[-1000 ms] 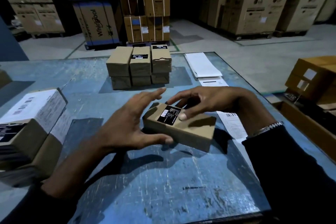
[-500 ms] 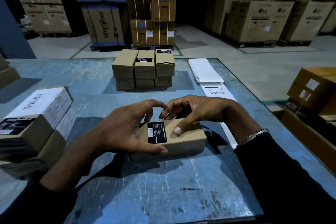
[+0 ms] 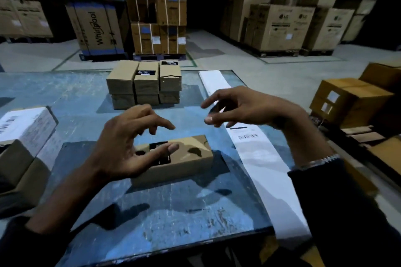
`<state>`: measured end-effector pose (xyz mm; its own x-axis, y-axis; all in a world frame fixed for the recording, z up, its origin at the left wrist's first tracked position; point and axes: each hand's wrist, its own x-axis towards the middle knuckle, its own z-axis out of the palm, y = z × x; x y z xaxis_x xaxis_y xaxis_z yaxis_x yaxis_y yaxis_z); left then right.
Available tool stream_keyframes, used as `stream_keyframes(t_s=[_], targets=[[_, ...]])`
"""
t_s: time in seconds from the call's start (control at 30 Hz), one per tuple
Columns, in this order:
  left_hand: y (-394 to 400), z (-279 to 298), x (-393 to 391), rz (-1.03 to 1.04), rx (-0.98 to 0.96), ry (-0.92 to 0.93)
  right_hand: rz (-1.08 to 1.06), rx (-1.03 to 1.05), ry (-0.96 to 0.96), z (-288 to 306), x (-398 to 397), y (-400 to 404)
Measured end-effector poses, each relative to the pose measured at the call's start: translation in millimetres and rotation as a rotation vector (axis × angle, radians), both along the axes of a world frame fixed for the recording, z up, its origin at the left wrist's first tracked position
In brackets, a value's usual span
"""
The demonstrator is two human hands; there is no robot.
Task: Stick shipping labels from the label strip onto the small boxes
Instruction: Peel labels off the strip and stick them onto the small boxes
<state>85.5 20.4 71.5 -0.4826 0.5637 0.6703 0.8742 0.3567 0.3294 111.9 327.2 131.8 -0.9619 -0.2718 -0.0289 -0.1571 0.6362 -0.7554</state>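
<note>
Stacked cartons on pallets (image 3: 156, 21) fill the dim warehouse behind our scuffed blue table (image 3: 173, 212). On it, directly before us, lies the small box (image 3: 184, 158) we are working on; it carries a black label (image 3: 159, 151) but, as far as we can see, no white shipping label. Our left hand (image 3: 125, 143) rests its thumb on the box top, fingers loosely spread, gripping nothing. Our right hand (image 3: 236, 108) hovers relaxed and empty above the white label strip (image 3: 258, 154), which runs along the table's right side just beside the box. We judge the next label is about to be peeled. Six boxes (image 3: 144, 84) wait stacked farther back, and larger labelled boxes (image 3: 23, 132) sit at our left.
</note>
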Motion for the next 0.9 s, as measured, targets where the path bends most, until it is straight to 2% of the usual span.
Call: stream_keyframes(t_s=[0.1, 0.17, 0.27, 0.33, 0.5, 0.67, 0.9], targets=[[31.4, 9.9, 34.7, -0.045, 0.091, 0.05, 0.025, 0.089, -0.035, -10.0, 45.9, 35.6], [57.8, 9.3, 56.0, -0.104, 0.08, 0.02, -0.023, 0.173, -0.013, -29.9, 64.5, 52.1], [97.4, -4.3, 82.1, -0.112, -0.144, -0.068, -0.197, 0.308, 0.154, -76.6, 83.2, 58.5], [117.1, -20.7, 92.1, -0.069, -0.267, -0.07, -0.221, 0.351, 0.255, -108.9, 90.8, 53.5], [138.5, -57.1, 107.0, 0.106, -0.361, -0.079, -0.316, 0.227, 0.321, -145.5, 119.3, 52.6], [140.2, -74.2, 123.4, 0.198, -0.272, -0.201, -0.262, 0.25, 0.392, -140.7, 146.9, 50.0], [138.7, -79.1, 134.8, 0.276, -0.212, -0.248, -0.204, 0.114, 0.314, -129.9, 149.6, 58.1]])
